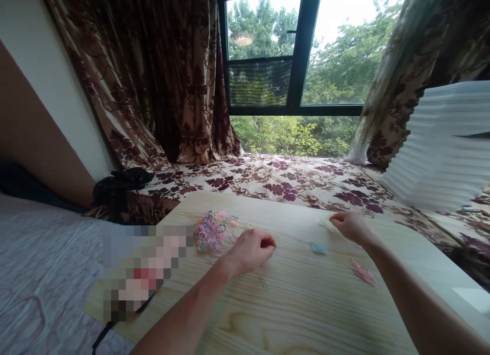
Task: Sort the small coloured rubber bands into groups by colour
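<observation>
On the wood-grain table (291, 314) lies a mixed heap of small coloured elastic bands (210, 232). Just right of it is my left hand (248, 250), its thumb and fingers curled together; whatever they pinch is hidden. My right hand (350, 226) reaches to the table's far side, fingertips closed at a small cluster of pale cream bands (325, 224). Between the hands sits a small teal bunch of bands (317, 248). A pink bunch (363, 273) lies beside my right forearm. One loose green band (264, 283) rests below my left hand.
A blurred, pixelated patch (149, 268) covers something at the table's left edge, with a black strap (101, 337) below it. Beyond the table are a floral window seat (275, 179), curtains (195, 90) and a window. White ribbed sheeting (447, 146) stands at the right.
</observation>
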A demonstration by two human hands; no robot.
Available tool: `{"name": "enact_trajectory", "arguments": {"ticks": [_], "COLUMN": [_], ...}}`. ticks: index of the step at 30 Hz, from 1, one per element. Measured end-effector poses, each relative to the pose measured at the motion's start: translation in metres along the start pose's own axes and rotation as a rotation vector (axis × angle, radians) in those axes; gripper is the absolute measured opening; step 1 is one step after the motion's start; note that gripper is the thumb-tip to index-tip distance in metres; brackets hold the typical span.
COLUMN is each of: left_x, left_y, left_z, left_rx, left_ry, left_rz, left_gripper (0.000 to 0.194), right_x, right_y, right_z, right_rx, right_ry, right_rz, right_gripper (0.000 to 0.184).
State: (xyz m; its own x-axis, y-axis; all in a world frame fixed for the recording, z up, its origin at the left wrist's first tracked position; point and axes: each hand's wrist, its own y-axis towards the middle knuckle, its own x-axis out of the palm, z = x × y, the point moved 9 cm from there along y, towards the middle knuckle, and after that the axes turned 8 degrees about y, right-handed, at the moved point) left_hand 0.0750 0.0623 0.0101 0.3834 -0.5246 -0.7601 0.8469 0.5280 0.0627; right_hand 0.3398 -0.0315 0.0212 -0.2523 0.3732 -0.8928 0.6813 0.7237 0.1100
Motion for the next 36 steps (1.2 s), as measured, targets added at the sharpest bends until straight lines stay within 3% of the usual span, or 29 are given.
{"name": "enact_trajectory", "arguments": {"ticks": [4,7,9,12,16,23,30,36], "left_x": [0.005,0.010,0.011,0.013,0.018,0.023,0.023,0.029], "left_y": [0.003,0.004,0.003,0.002,0.001,0.001,-0.001,-0.002], "left_z": [-0.005,-0.007,-0.008,-0.007,-0.007,-0.005,0.001,-0.005], "left_rx": [-0.019,-0.072,-0.105,-0.131,-0.140,-0.133,-0.124,-0.185], "left_ry": [-0.164,-0.289,-0.334,-0.394,-0.453,-0.545,-0.575,-0.589], "left_rz": [-0.015,-0.051,-0.070,-0.092,-0.115,-0.117,-0.147,-0.208], "left_gripper": [0.023,0.025,0.026,0.028,0.028,0.026,0.024,0.022], "right_x": [-0.010,-0.009,0.000,0.023,0.043,0.046,0.051,0.054], "right_y": [-0.010,-0.034,-0.056,-0.089,-0.113,-0.118,-0.119,-0.118], "right_z": [-0.009,-0.030,-0.053,-0.085,-0.110,-0.118,-0.119,-0.115], "right_rx": [-0.019,-0.065,-0.151,-0.219,-0.228,-0.226,-0.219,-0.179], "right_ry": [0.022,0.098,0.294,0.537,0.666,0.681,0.696,0.666], "right_rz": [0.022,0.054,0.048,-0.062,-0.192,-0.260,-0.249,-0.307], "right_gripper": [0.026,0.031,0.032,0.032,0.029,0.030,0.026,0.028]}}
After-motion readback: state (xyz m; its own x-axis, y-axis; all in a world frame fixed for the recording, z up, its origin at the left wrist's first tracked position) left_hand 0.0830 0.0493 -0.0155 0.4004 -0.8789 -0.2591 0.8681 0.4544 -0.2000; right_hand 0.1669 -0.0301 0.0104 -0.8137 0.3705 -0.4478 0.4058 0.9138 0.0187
